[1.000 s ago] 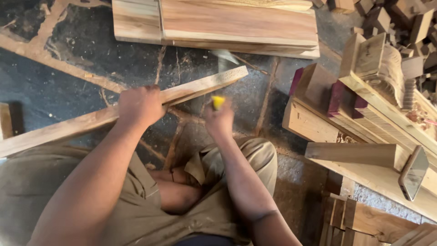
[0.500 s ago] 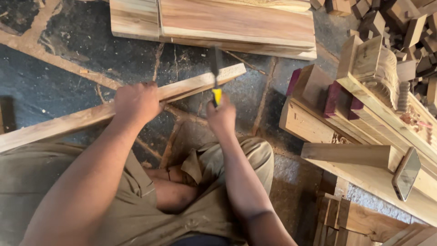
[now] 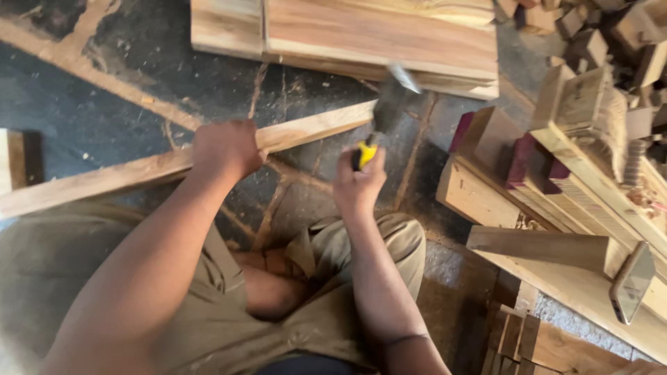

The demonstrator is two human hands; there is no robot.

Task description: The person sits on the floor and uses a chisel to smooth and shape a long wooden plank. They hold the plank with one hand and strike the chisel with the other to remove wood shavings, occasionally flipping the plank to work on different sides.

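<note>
1. While you sit on the dark floor (image 3: 104,104), your left hand (image 3: 226,147) wraps over a long slat (image 3: 160,167), fingers curled shut around its top edge.
2. The slat runs from the left edge of view, low, up to the right, and ends near the tool's head; its left part passes over your left knee (image 3: 62,257).
3. Your right hand (image 3: 359,186) is closed tight on the yellow-and-black handle of a hatchet (image 3: 389,104), thumb side up.
4. The hatchet's head is blurred; it stands just above the slat's right end, and you cannot tell if it touches the wood.
5. Beyond the slat, wide planks (image 3: 375,38) lie flat side by side across the top of the view.
6. To your right, pale beams (image 3: 556,250) are stacked, some with dark red painted ends (image 3: 521,160).
7. A phone (image 3: 631,283) rests tilted on the nearest beam, screen dark.
8. Small offcuts (image 3: 597,28) are heaped in the top right corner.
9. No packages or labels show clearly.
</note>
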